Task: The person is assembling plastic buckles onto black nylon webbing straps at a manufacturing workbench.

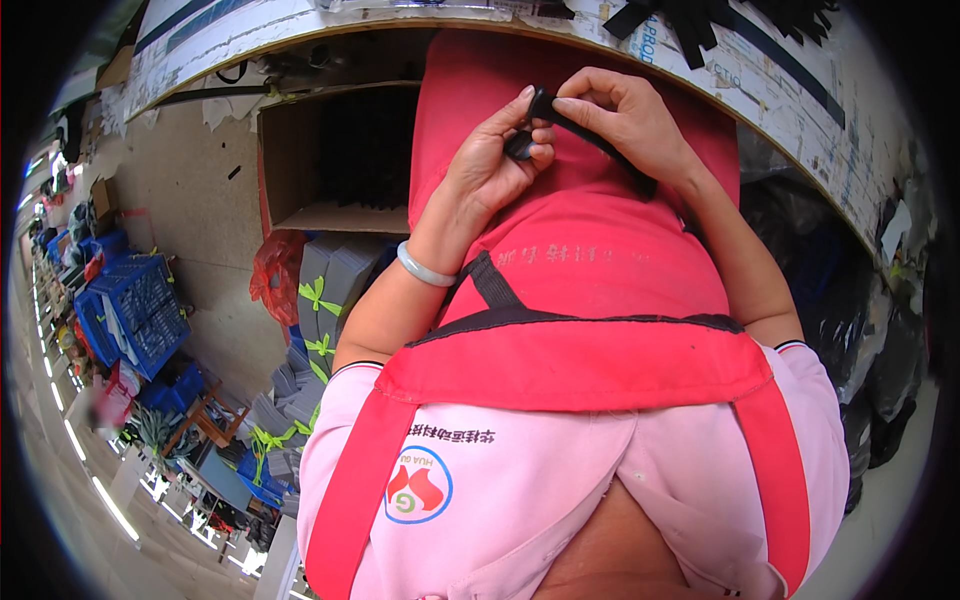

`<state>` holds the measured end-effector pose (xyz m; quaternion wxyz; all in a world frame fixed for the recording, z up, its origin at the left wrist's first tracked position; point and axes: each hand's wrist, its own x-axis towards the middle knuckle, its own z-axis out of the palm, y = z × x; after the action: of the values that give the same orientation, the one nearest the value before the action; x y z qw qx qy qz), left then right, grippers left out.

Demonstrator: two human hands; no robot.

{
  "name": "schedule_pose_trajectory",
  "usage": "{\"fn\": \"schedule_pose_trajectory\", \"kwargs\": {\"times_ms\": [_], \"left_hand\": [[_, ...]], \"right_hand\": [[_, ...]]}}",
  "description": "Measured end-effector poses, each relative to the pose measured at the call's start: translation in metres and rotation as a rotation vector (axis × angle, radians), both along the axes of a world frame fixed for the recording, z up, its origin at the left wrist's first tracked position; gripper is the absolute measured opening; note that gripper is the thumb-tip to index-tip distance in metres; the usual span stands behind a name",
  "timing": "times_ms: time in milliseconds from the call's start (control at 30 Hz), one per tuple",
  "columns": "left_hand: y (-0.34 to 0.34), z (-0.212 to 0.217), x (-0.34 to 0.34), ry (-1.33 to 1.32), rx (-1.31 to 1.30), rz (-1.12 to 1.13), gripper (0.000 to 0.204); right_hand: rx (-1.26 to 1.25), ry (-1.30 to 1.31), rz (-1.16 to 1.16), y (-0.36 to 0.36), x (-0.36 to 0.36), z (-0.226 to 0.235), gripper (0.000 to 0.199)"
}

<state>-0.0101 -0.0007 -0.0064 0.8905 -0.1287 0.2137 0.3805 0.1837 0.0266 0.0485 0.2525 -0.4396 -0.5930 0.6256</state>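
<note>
A black fabric strap (600, 142) is held between my two hands above my red apron (610, 270). My left hand (492, 160), with a pale bangle on its wrist, is closed on the strap's upper end. Against its curled fingers shows a dark loop or piece (518, 146), and I cannot tell whether it belongs to the same strap. With thumb and fingertips my right hand (635, 118) pinches the strap close to that end. From there the strap slants down under the right hand toward the apron.
Black straps (690, 30) lie on the paper-covered worktable (790, 130) beyond my hands. Under it an open cardboard box (325, 217) holds dark items. Left of me are a red plastic bag (278, 275), grey bundles (345, 280) tied with yellow-green ribbon, and a blue crate (140, 310).
</note>
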Motion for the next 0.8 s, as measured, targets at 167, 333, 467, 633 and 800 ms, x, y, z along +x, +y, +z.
{"fn": "schedule_pose_trajectory", "kwargs": {"times_ms": [167, 333, 467, 633, 800], "left_hand": [[-0.002, 0.000, 0.002, -0.025, -0.034, 0.005, 0.013], [-0.003, -0.003, 0.002, -0.069, -0.056, -0.023, 0.015], [-0.002, 0.004, 0.002, -0.251, -0.108, 0.009, 0.015], [-0.001, 0.007, 0.003, -0.328, -0.187, -0.003, 0.017], [-0.003, 0.003, 0.003, -0.270, -0.117, -0.015, 0.018]], "right_hand": [[-0.014, 0.008, -0.050, -0.004, -0.003, 0.000, 0.013], [-0.092, 0.184, -0.063, -0.010, -0.011, 0.003, 0.013], [0.066, 0.041, -0.132, -0.006, -0.006, -0.002, 0.014], [0.084, 0.022, -0.152, -0.007, -0.004, -0.005, 0.015], [0.048, 0.064, -0.112, -0.009, -0.009, -0.002, 0.014]]}}
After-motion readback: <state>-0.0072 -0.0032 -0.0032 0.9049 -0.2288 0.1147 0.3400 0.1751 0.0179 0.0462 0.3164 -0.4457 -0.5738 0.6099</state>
